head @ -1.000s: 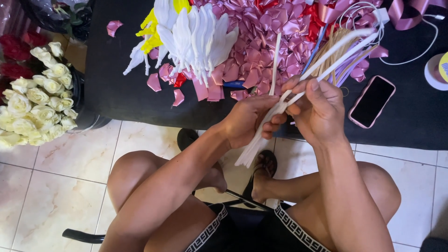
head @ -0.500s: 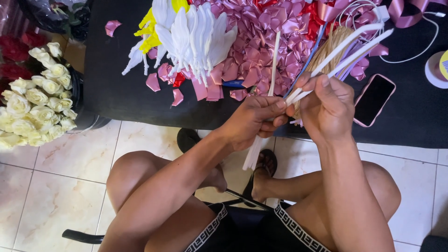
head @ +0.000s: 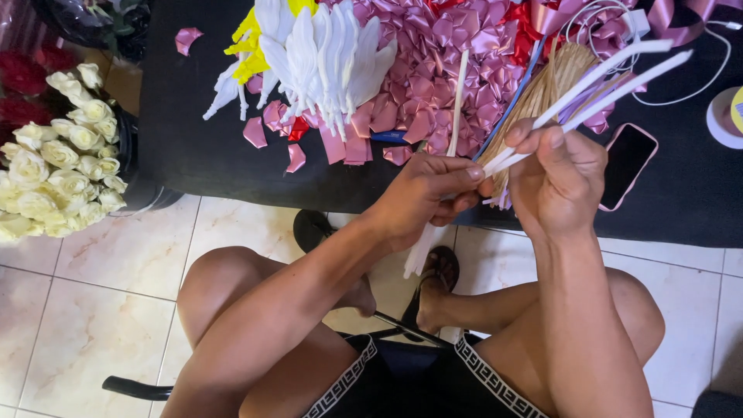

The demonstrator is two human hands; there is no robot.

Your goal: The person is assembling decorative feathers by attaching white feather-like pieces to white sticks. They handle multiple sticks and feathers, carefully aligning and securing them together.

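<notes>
Right of centre, the right hand (head: 559, 179) is closed tight around a bundle of sticks (head: 569, 81), white, lilac and straw-coloured, fanning out toward the upper right corner. Just beside it, the left hand (head: 426, 197) pinches a single white stick (head: 458, 93) between thumb and fingers, the stick running almost upright from below the hand up over the heap. That heap of pink ribbon pieces (head: 457, 46) fills the top centre of the black table (head: 178, 147), with white balloons (head: 325, 54) to its left. A phone (head: 628, 164) lies face up just right of the right hand. White roses (head: 54, 174) crowd the left edge.
</notes>
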